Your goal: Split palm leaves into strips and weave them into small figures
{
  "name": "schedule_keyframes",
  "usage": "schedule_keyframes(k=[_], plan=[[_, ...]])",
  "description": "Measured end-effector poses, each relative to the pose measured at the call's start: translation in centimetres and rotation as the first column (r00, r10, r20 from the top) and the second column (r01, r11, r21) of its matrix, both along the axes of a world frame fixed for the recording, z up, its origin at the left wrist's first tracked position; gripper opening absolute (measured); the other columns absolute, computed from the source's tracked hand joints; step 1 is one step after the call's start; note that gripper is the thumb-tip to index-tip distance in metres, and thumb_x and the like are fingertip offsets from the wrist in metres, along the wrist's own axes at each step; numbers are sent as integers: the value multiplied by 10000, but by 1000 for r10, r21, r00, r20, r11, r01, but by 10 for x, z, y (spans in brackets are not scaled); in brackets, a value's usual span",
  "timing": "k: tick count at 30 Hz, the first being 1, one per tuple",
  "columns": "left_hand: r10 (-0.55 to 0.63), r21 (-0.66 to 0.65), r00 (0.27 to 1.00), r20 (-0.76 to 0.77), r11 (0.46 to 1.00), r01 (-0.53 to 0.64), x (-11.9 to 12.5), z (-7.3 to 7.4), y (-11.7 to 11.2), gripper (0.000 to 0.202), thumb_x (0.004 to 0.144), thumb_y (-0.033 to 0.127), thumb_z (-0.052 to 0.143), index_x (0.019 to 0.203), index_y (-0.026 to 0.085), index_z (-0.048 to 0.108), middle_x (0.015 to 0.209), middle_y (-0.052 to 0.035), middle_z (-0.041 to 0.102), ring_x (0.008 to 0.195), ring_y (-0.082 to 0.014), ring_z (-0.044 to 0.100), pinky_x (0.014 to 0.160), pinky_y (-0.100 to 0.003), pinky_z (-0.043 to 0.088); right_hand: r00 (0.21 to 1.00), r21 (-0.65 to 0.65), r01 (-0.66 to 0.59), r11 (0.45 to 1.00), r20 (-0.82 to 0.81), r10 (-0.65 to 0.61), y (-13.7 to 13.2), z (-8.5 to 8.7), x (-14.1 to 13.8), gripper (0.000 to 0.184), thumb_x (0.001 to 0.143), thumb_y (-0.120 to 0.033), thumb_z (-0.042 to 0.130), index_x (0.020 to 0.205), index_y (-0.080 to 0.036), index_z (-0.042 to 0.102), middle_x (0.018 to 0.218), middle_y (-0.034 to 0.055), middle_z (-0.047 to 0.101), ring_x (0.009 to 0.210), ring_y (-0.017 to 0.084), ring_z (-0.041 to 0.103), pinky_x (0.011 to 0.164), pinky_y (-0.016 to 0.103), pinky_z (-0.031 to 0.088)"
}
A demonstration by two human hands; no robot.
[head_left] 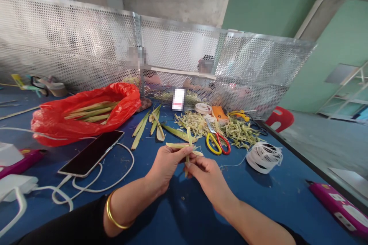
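My left hand (pixel 166 165) and my right hand (pixel 207 176) meet over the blue table (pixel 258 195), both pinching pale green leaf strips (pixel 184 146). One strip lies crosswise between the fingers, another stands upright through them. A gold bangle (pixel 113 214) sits on my left wrist. Several more cut strips (pixel 155 124) lie just beyond my hands. Scissors with red and yellow handles (pixel 217 141) rest to the right of the strips.
A red plastic bag (pixel 57 120) holds long green stalks at left. A phone (pixel 91 153) on a white cable lies near it. A pile of leaf trimmings (pixel 238 130), a white string coil (pixel 263 156) and a tape roll (pixel 202 108) sit right. Behind a perforated metal screen (pixel 86 46), other people sit.
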State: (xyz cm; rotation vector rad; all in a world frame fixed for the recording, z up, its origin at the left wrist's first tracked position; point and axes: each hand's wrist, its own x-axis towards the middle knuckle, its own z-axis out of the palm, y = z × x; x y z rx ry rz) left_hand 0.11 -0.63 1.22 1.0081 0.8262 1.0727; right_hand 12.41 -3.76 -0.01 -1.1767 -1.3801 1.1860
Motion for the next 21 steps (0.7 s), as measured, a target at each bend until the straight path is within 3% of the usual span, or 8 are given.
schedule_keyframes(k=[3,9,16,21], plan=[[56,-27,998,3,998,-56,-2,1,2,270,626,372,758,699,120,694,640,-41,676,555,-139,595,552,-261,490,1000,14,-15,1000,-11,15,-1,2,1,246,750,-290,581,542,-164,544,590,-8,551,612,126,490,626,241,402],[18,-81,1000,8,997,-17,-8,3,8,295,606,364,777,771,125,725,685,-58,710,650,-157,637,705,-280,506,997,22,-78,997,-16,78,-5,7,2,235,759,-253,564,543,-160,555,581,-11,549,620,123,490,634,234,395],[-37,-88,999,-25,996,35,-6,9,3,235,626,336,761,677,110,718,637,-57,687,581,-135,598,605,-249,483,1000,35,-18,999,-18,18,-4,3,2,248,774,-256,551,545,-161,544,577,-10,533,616,124,485,625,234,387],[111,10,993,-51,994,-111,-3,7,2,132,580,211,784,659,131,716,687,-28,698,666,-129,608,637,-212,473,993,91,-63,994,101,53,-5,3,1,242,803,-252,529,579,-162,557,602,-7,553,625,129,500,617,235,385]])
